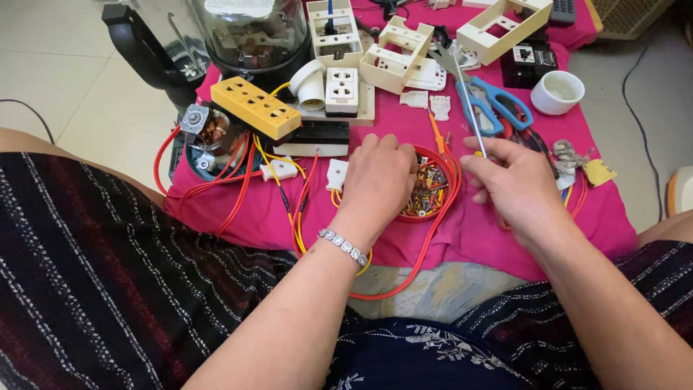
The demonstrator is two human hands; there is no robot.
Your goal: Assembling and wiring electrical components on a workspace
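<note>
My left hand (pixel 377 180) rests fingers-down in a round red dish (pixel 442 193) full of small screws and metal parts, and I cannot tell whether it holds one. A silver bracelet (pixel 345 245) circles that wrist. My right hand (pixel 514 184) grips the handle of a long screwdriver (pixel 462 94), whose shaft points up and away toward the white plastic frames. Both hands hover over a pink cloth (pixel 476 231) spread across my lap.
A yellow multi-socket strip (pixel 256 107), a white double outlet (pixel 341 91), white socket frames (pixel 393 58) and blue-handled scissors (pixel 498 105) lie on the cloth. Red and yellow wires (pixel 238 180) loop left. A white cup (pixel 557 92) stands far right; a blender jar (pixel 249 32) stands behind.
</note>
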